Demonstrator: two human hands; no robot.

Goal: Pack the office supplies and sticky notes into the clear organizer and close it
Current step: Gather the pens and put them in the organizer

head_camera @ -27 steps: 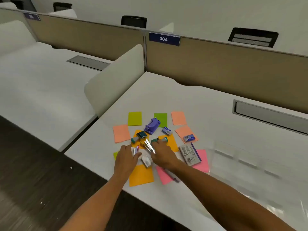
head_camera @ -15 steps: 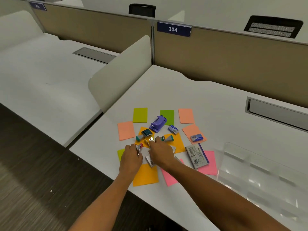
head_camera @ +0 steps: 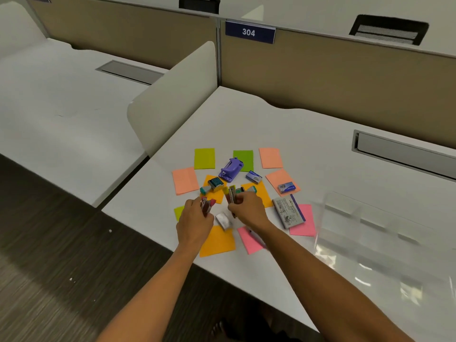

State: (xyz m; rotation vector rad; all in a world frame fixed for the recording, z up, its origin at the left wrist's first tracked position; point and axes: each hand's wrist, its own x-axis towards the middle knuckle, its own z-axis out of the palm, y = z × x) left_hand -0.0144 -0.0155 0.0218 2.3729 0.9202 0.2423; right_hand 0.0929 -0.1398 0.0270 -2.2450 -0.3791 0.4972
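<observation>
Sticky notes in orange, salmon, green and pink lie scattered on the white desk, with small supplies on top. My left hand grips a small red stapler. My right hand grips a second small stapler with a yellowish top. Between the hands lies a small silver piece. A purple hole punch sits beyond the hands, a teal glittery item to its left. Two small blue staple boxes and a grey-blue booklet lie to the right. The clear organizer stands open at the right.
A curved white divider rises at the desk's left edge. Tan partitions with a "304" sign close off the back. A grey cable slot is set in the desk at right. The desk's front edge drops to dark flooring.
Both hands have lifted slightly, each now holding a small stapler upright above the notes. The view has shifted, bringing the clear organizer into sharper view.
</observation>
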